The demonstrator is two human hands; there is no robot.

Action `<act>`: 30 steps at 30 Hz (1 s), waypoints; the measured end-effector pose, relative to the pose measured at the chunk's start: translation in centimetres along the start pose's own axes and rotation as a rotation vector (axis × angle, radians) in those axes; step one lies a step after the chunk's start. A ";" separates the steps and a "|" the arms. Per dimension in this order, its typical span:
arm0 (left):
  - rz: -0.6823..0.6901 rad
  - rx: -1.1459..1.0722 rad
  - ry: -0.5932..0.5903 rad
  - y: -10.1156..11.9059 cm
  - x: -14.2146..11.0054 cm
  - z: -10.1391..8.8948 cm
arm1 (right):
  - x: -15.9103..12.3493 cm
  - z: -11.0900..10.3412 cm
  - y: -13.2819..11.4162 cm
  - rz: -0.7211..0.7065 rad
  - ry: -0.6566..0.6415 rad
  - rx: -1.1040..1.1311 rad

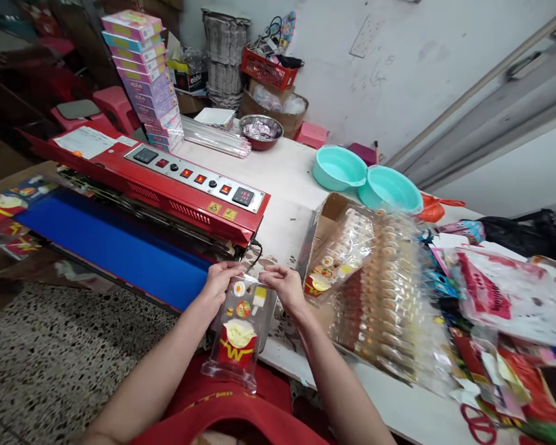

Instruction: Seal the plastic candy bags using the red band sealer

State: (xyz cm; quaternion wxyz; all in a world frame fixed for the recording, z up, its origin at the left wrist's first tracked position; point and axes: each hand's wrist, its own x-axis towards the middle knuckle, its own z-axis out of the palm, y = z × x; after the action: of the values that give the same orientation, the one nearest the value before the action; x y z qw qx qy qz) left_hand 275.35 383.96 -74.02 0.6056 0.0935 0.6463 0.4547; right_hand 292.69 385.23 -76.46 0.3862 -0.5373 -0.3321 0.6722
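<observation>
A clear plastic bag (238, 334) hangs upright in front of me. Inside it show a red-and-yellow fries-shaped piece and small food-shaped pieces, among them a fried egg and a popsicle. My left hand (219, 285) pinches the bag's top left corner, and my right hand (285, 285) pinches its top right side. Both hands are just off the near right end of a red sealing machine (199, 204), whose blue conveyor belt (120, 247) runs off to the left. Right of my right hand, a cardboard box (312, 244) holds a row of similar filled bags (384, 284).
Two turquoise basins (338, 168) stand behind the box. A metal bowl (261, 130) and a tall stack of small boxes (146, 86) are farther back. Red scissors (479, 424) and loose packaging (505, 296) lie at right. Finished-looking bags sit in a carton (9, 216) beyond the belt's far end.
</observation>
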 end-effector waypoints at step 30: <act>1.070 0.957 0.011 -1.5 -3.9 -1.1 | -1.2 -19.6 -8.7 -0.687 0.372 -0.952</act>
State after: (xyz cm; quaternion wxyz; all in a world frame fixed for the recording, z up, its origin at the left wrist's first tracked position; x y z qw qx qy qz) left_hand 276.00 379.97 -72.48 0.1890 0.6507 0.6432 0.3566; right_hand 313.39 389.01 -72.37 0.3498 -0.6214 -0.6770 0.1820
